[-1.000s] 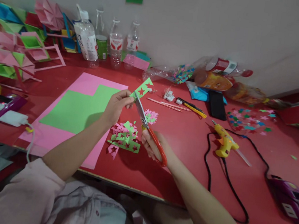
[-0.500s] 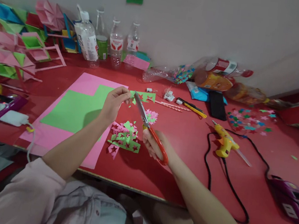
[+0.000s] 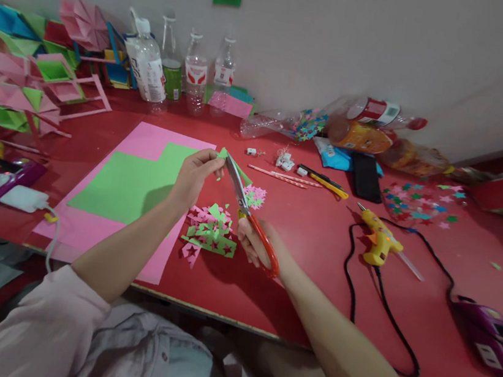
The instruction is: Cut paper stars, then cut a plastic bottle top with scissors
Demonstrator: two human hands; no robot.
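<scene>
My left hand (image 3: 195, 172) is closed in a pinch on a green paper strip (image 3: 244, 177), which is partly hidden behind the blades. In my right hand (image 3: 254, 238) are orange-handled scissors (image 3: 267, 246), their blades slanting up to the left and meeting the strip close to my left fingertips. Beneath my hands lies a heap of green and pink paper scraps (image 3: 211, 229), some with star-shaped holes. Small pink and green paper stars (image 3: 256, 196) form a pile just beyond the scissors. Left of these, a green sheet (image 3: 117, 186) rests on a larger pink sheet (image 3: 156, 262).
A yellow glue gun (image 3: 380, 239) with a black cord lies to the right. Behind it are a phone (image 3: 366, 177), a yellow cutter (image 3: 328, 184) and scattered stars (image 3: 420, 204). Bottles (image 3: 196, 76) stand along the wall. Folded paper models (image 3: 39, 74) crowd the left.
The green strip, stretched out flat to the right before, now tilts down behind the scissors. Its end rises above my left fingertips. The scissors have shifted slightly left.
</scene>
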